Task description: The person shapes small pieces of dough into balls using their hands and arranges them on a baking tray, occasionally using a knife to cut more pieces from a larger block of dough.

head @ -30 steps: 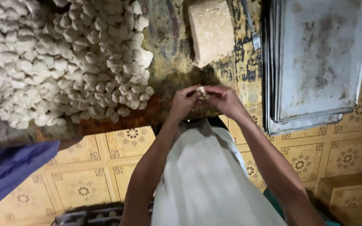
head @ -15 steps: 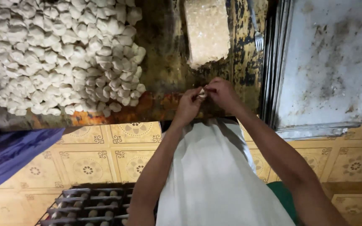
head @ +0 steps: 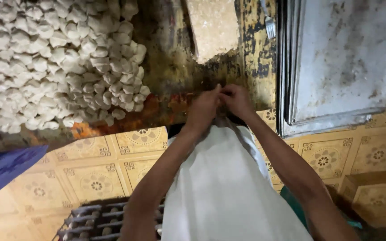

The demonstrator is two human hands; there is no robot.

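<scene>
My left hand [head: 203, 110] and my right hand [head: 236, 101] meet fingertip to fingertip over the near edge of a worn, dark worktop [head: 170, 76]. Both sets of fingers are pinched closed around a small pale dough piece, which the fingers almost hide. A big heap of small white dough lumps [head: 54, 62] covers the worktop to the left of my hands. Just beyond my hands lies a pale rectangular dough slab [head: 213, 27]. My white apron [head: 224, 187] hangs below my forearms.
Stacked grey metal trays [head: 349, 67] lie to the right, with a fork [head: 270, 27] beside them. A blue cloth or sleeve [head: 5, 165] enters at the left. A metal rack [head: 94, 221] sits on the yellow patterned floor tiles [head: 94, 178].
The pale piece that showed between my fingertips is now covered by my fingers. My hands stay joined at the worktop edge while the view has shifted.
</scene>
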